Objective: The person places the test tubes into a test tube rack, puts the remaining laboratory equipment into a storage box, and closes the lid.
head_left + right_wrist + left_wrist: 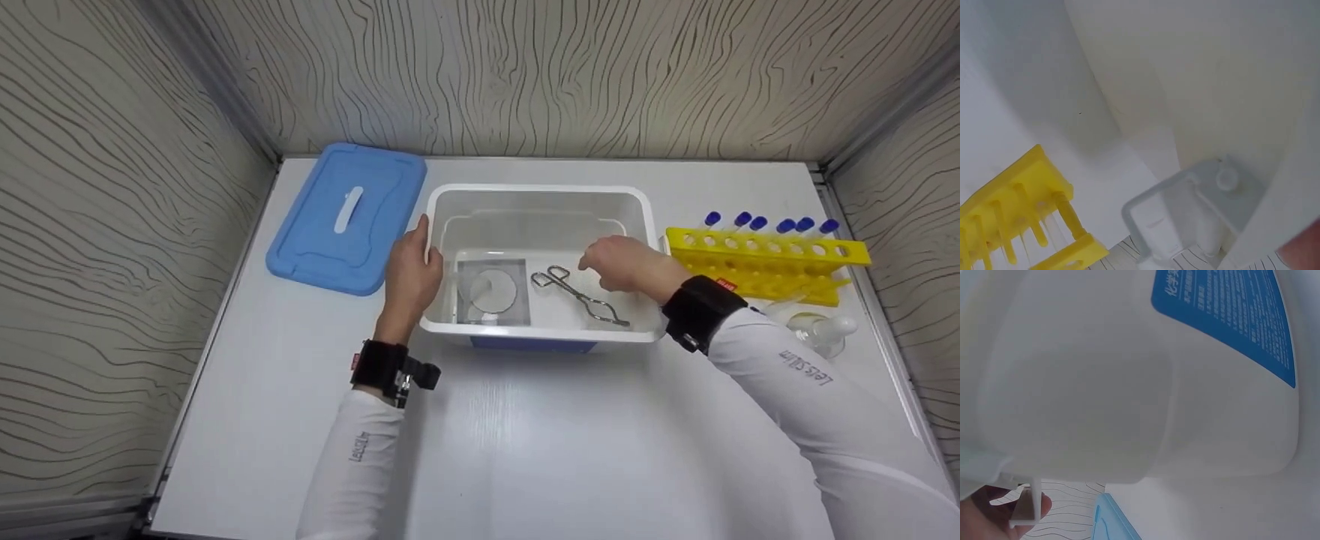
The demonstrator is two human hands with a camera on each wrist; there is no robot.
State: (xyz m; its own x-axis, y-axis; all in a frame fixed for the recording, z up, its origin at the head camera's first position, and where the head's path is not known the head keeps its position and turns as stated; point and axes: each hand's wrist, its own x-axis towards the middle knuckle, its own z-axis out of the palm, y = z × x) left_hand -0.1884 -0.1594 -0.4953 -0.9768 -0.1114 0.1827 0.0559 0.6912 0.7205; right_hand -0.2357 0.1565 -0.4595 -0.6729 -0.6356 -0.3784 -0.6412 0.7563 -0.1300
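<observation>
A white plastic storage bin (pixel 536 330) stands open-topped in the middle of the table. At its left rim, my left hand (pixel 411 274) grips the side; in the left wrist view its fingers curl round the white side clip (pixel 1030 506). My right hand (pixel 622 264) reaches over the right rim into the bin, fingers bent downward. I cannot tell whether it holds anything. Metal crucible tongs (pixel 581 295) lie on the bin floor just left of it. Beside the tongs, at the left, is a square clear-grey sheet with a white round centre (pixel 493 291).
A blue lid (pixel 322 240) with a white handle lies at the back left. Right of the bin stands a yellow rack (pixel 757 262) with several blue-capped test tubes. In front of the rack is a clear glass vessel (pixel 821 334), partly behind the right sleeve. Patterned walls enclose the table.
</observation>
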